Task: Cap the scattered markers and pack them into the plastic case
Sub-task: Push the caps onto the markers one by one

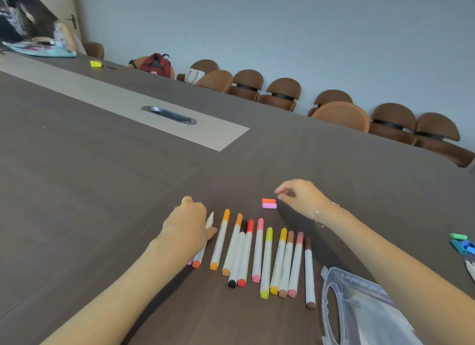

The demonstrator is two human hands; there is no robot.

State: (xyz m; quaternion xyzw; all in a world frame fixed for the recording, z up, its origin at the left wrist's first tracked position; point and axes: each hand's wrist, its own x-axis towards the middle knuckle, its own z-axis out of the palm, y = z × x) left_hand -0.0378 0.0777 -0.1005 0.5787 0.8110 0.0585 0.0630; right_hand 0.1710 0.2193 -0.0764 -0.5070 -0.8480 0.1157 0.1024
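Nearest, the clear plastic case [359, 308] lies cut off at the bottom edge. Ten capped markers [267, 262] lie in a row on the table [102, 190]; their barrel print is too small to read. The left hand [187, 226] covers uncapped markers, grip unclear. The right hand [300, 198] hovers, fingers pinched and empty, over two loose caps [269, 203].
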